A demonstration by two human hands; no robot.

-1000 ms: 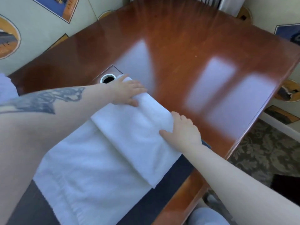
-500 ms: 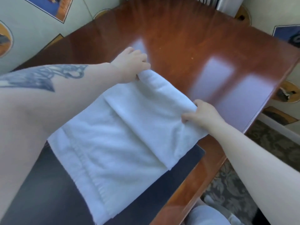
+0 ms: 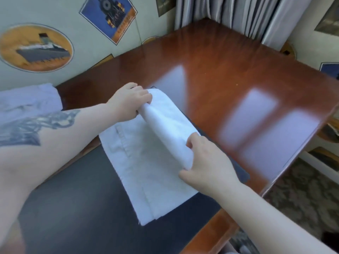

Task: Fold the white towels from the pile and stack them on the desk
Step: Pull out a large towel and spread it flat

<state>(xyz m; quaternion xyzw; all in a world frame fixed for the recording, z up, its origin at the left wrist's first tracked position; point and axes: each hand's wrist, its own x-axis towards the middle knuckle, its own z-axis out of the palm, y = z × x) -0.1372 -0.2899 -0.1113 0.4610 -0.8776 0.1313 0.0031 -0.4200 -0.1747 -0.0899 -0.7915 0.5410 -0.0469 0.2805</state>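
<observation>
- The worktop (image 3: pixel 229 74) is glossy red-brown wood, with a dark mat (image 3: pixel 88 208) covering its near-left part.
- The white towel (image 3: pixel 146 171) lies on that mat toward the worktop's right edge. Its long axis runs from the near edge diagonally up and away toward the back-left wall.
- Since a second ago you have lifted the far fold off the worktop and brought it toward you. It now stands as a raised roll across the towel's far end, so this fold is only half laid.
- A pile of white cloth (image 3: pixel 27 101) sits at the worktop's left edge, well apart.
- Your left hand (image 3: pixel 128 101) pinches the roll's far-left end.
- Your right hand (image 3: pixel 209 162) clasps its near-right end, fingers curled over the cloth.
</observation>
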